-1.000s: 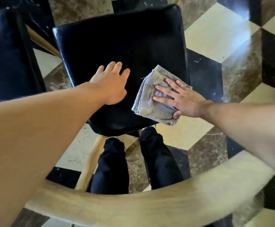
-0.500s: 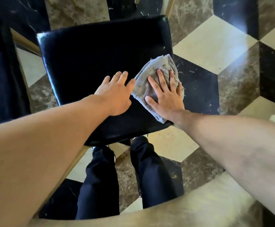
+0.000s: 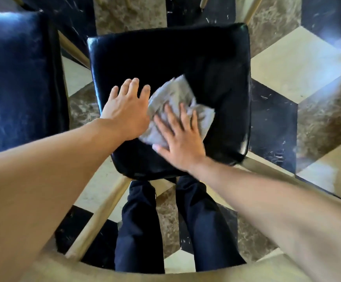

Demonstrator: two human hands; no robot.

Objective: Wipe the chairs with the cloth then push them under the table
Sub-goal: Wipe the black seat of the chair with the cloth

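A chair with a black leather seat [image 3: 196, 58] and a curved pale wooden backrest [image 3: 124, 269] stands right below me. A folded grey cloth [image 3: 177, 94] lies on the seat's middle, blurred by motion. My right hand [image 3: 179, 137] presses flat on the cloth with straight, spread fingers. Beside it, my left hand [image 3: 127, 110] rests flat on the seat, its fingers straight, touching the cloth's left edge.
A second black-seated chair [image 3: 19, 78] stands close on the left. Wooden legs [image 3: 250, 11] of other furniture show at the top. The floor [image 3: 287, 58] is patterned marble in black, cream and brown. My dark-trousered legs [image 3: 141, 231] are between seat and backrest.
My right hand has slid the cloth from the seat's right edge toward its middle, up against my left hand. The left hand stayed on the seat.
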